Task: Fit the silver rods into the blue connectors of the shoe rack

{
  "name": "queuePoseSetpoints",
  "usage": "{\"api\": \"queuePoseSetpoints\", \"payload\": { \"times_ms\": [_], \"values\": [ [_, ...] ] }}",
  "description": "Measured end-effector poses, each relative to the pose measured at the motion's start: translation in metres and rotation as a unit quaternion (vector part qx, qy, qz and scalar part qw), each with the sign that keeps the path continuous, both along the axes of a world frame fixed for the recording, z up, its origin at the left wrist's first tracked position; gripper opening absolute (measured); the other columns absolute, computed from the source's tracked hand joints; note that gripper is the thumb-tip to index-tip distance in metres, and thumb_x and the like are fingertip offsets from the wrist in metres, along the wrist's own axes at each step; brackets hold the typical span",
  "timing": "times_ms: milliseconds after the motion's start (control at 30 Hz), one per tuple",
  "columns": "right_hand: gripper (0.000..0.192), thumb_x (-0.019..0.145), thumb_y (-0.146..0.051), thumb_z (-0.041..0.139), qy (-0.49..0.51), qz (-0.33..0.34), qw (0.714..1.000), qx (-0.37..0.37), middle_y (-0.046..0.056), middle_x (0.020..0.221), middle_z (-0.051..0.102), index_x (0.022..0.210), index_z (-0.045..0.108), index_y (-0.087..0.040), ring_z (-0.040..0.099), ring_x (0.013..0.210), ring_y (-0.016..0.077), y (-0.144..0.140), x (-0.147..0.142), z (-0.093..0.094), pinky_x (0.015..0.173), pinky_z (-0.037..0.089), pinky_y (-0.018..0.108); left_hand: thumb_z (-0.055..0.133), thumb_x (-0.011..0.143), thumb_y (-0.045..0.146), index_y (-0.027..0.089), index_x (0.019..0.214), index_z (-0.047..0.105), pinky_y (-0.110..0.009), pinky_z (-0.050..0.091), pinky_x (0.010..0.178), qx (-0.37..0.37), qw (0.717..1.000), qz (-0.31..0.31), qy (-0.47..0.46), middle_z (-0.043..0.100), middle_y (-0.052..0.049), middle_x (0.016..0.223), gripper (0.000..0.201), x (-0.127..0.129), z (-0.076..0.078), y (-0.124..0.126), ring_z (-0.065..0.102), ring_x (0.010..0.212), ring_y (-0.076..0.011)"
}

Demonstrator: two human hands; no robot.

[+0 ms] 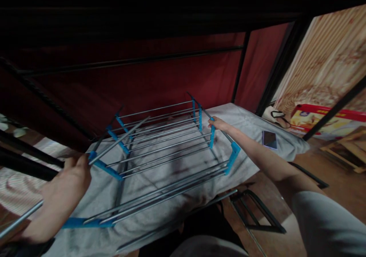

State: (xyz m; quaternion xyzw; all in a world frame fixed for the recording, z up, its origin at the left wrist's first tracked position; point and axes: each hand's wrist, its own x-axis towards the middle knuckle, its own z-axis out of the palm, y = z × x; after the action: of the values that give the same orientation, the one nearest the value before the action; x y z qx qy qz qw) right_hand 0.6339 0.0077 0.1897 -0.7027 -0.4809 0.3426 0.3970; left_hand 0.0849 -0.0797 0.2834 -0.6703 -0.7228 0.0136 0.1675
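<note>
A rack of metal rods and blue plastic brackets, seemingly a shoe rack (171,155), stands on a grey cloth (248,133) in front of me. My left hand (67,182) is closed around a loose metal rod (122,137), which slants from the lower left up across the rack's left side. That hand is beside a blue bracket (107,168) on the left frame. At the right frame, the fingers of my right hand (219,123) grip the top of another blue bracket (212,137). Several rods span the two sides; the nearest ones lie close together.
Dark red panels (160,83) with black metal bars stand behind the rack. A phone (269,139) lies on the cloth at right. Beyond are a red-and-yellow box (320,122) and a wooden stool (347,150). Below the edge, a dark metal frame (257,211) is on the floor.
</note>
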Motion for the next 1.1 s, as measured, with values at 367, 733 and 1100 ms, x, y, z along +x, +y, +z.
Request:
{"api": "queuePoseSetpoints", "payload": {
  "times_ms": [367, 733, 1100],
  "values": [
    [0.043, 0.102, -0.053, 0.034, 0.035, 0.033, 0.998, 0.039, 0.007, 0.085, 0.069, 0.102, 0.056, -0.016, 0.057, 0.068, 0.0152, -0.004, 0.000, -0.006, 0.063, 0.046, 0.024, 0.027, 0.104, 0.039, 0.026, 0.134, 0.059, -0.033, 0.054, 0.076, -0.118, 0.959, -0.252, -0.059, 0.069, -0.012, 0.121, 0.045, 0.159, -0.033, 0.028, 0.072, 0.096, -0.0251],
    [0.038, 0.086, -0.059, 0.049, 0.062, 0.043, 0.990, 0.115, 0.002, 0.075, 0.058, 0.074, 0.052, -0.023, 0.053, 0.074, 0.0169, -0.002, 0.006, -0.014, 0.067, 0.046, 0.026, 0.030, 0.105, 0.030, 0.021, 0.117, 0.063, -0.032, 0.055, 0.081, -0.098, 0.940, -0.313, -0.091, 0.074, -0.011, 0.115, 0.037, 0.208, -0.040, 0.055, 0.072, 0.102, -0.0246],
    [0.036, 0.092, -0.052, 0.043, 0.099, 0.015, 0.992, 0.077, 0.004, 0.086, 0.068, 0.090, 0.059, -0.020, 0.057, 0.070, 0.0156, -0.004, 0.004, -0.022, 0.066, 0.048, 0.026, 0.035, 0.102, 0.027, 0.024, 0.135, 0.062, -0.035, 0.054, 0.095, -0.123, 0.930, -0.328, -0.113, 0.069, -0.009, 0.131, 0.042, 0.190, -0.054, 0.061, 0.068, 0.117, -0.0249]
  ]
}}
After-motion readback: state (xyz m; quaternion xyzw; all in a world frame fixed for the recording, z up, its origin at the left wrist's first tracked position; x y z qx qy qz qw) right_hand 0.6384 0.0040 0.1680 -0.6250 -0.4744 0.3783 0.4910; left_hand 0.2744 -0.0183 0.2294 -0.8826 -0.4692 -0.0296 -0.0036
